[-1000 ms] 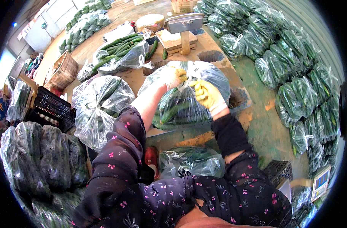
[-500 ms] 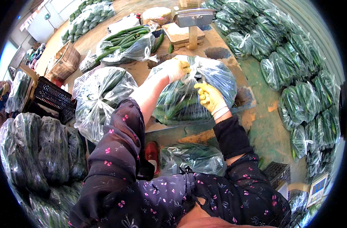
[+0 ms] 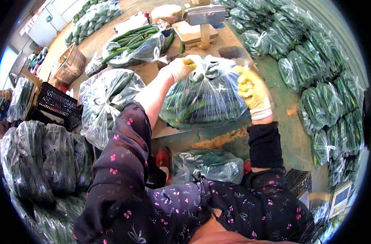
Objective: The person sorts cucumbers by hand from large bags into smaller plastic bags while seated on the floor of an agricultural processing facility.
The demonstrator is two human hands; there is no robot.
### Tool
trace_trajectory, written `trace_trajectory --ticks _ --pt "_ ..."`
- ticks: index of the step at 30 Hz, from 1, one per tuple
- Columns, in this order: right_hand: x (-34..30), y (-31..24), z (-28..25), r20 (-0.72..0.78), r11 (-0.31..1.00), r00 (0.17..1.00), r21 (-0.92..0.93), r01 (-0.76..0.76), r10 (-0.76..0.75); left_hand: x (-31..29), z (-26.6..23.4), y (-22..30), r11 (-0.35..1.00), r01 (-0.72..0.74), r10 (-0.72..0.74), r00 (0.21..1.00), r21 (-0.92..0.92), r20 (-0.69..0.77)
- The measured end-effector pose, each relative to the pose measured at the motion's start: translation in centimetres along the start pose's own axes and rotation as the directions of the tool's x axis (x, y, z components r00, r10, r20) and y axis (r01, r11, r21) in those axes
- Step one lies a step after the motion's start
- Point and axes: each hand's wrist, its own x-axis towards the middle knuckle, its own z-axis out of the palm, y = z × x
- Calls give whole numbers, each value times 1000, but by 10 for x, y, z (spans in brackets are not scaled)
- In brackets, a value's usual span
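A large clear plastic bag (image 3: 212, 87) full of long green cucumbers (image 3: 193, 107) lies in front of me. Its upper edge is spread between my two gloved hands. The fingers of my left hand (image 3: 181, 69) are closed on the plastic at the bag's upper left. At its upper right, my right hand (image 3: 252, 89), in a yellow glove with a white cuff, has curled fingers against the other corner of the plastic; they look closed on it, with slight blur. Just left of it stands a knotted bag of cucumbers (image 3: 110, 105).
Beyond lie an open bag of loose cucumbers (image 3: 132, 42) and a platform scale (image 3: 193, 32). Filled bags are stacked along the right wall (image 3: 315, 69) and at my left (image 3: 57, 156). A black crate (image 3: 57, 105) stands left. Another bag (image 3: 207, 166) lies by my feet.
My right hand has moved right and slightly up, away from the bag's middle. The gathered plastic at the top has spread wide. My left hand has shifted slightly left.
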Motion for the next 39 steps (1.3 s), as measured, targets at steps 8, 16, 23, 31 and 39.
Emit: trace_trajectory --ticks 8,16,23,31,39 --pt "66 60 -29 32 879 890 -172 -444 456 5 8 20 999 -43 43 999 9 21" --pt "42 -3 39 195 972 977 -198 127 -88 -38 -50 -54 854 96 -133 990 -512 -36" --pt "75 62 -3 -50 590 977 -790 -165 206 -26 -52 -4 743 45 -194 970 -668 -150" --pt "132 110 87 -185 475 972 -849 -233 147 -29 -84 5 842 97 -177 979 -531 -103" --pt "35 107 135 599 -88 800 -796 599 33 -105 -145 -16 623 171 -298 954 -763 -29"
